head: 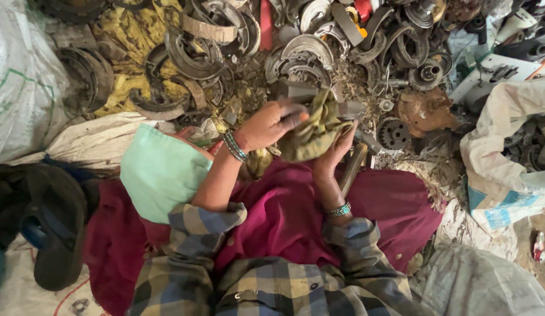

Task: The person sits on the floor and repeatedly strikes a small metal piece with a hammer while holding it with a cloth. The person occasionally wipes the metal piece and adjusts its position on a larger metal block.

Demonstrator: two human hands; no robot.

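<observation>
an olive-green rag (310, 131) is sitting bunched between both hands, above the person's lap and just in front of the scrap heap. the left hand (272, 124) is closing over its upper left side, fingers curled down onto the cloth, and the right hand (336, 153) is cupping it from below and from the right, so the two hands are clamping the rag together. a grey metal part (348, 109) is poking out of the cloth at the top right; how much of it is wrapped i cannot tell. beaded bangles are circling both wrists. a maroon cloth (284, 216) is covering the lap. curved brake shoes (193, 55) and rusty round parts are lying piled beyond the hands, and a white sack (504, 169) is standing open at the right.
</observation>
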